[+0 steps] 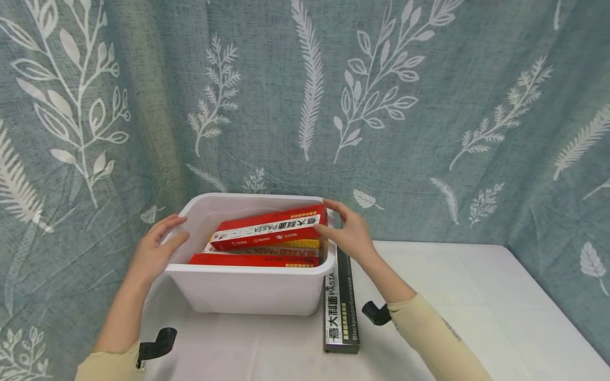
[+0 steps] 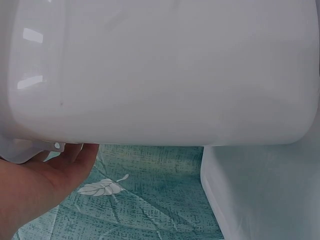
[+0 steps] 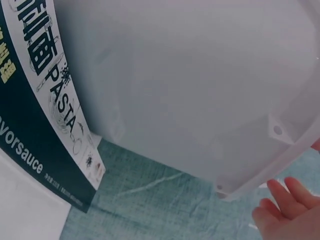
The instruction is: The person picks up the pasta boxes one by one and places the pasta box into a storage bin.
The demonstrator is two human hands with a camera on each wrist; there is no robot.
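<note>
A white plastic storage bin point(image 1: 248, 291) holds several pasta boxes. On top lies a red pasta box point(image 1: 267, 227), tilted, its right end raised near the bin's rim. My right hand point(image 1: 350, 233) pinches that end, thumb on the front face and index finger at the upper corner. Its other fingers point(image 3: 290, 200) hang outside the rim in the right wrist view. At the bin's left rim, my left hand point(image 1: 154, 248) grips the edge, thumb on the inner side. The left wrist view shows its fingers point(image 2: 85, 157) outside, partly hidden by the bin point(image 2: 165, 75).
A black pasta box point(image 1: 343, 312) lies lengthwise on the white table point(image 1: 429, 286), close along the bin's right side. Another red box point(image 1: 252, 260) and a yellow one point(image 1: 305, 244) sit lower inside the bin. A patterned green curtain point(image 1: 267, 106) hangs behind.
</note>
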